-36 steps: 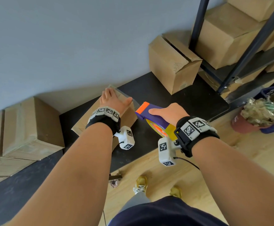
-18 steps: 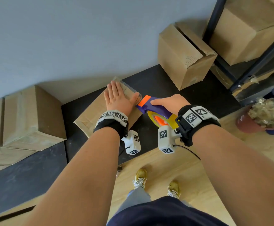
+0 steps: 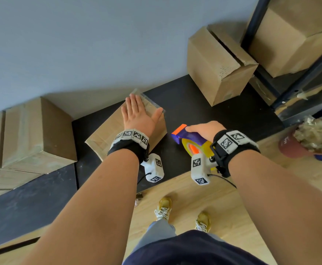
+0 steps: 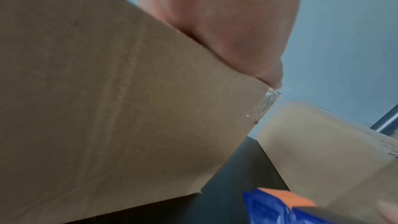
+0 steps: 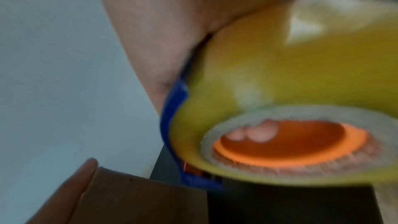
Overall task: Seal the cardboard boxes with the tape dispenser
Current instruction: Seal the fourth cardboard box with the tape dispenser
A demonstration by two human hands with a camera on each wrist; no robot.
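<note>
A small cardboard box (image 3: 106,134) lies on the black table (image 3: 204,111), with clear tape over its far corner. My left hand (image 3: 137,113) presses flat on its top, fingers straight; in the left wrist view the palm (image 4: 226,23) sits on the box (image 4: 107,108) edge. My right hand (image 3: 206,129) grips a blue and orange tape dispenser (image 3: 187,135) holding a yellow tape roll (image 5: 280,83), just right of the box and apart from it. The dispenser tip (image 4: 280,205) shows low in the left wrist view.
A second box (image 3: 217,67) with open flaps stands at the back right of the table. More boxes (image 3: 35,134) are stacked at the left, and others (image 3: 294,35) sit on a dark metal rack at the right. A pot with dried plant (image 3: 309,138) stands on the wooden floor.
The left hand has flattened on the box top with fingers spread straight. The right hand has drawn the dispenser away from the box corner to the right.
</note>
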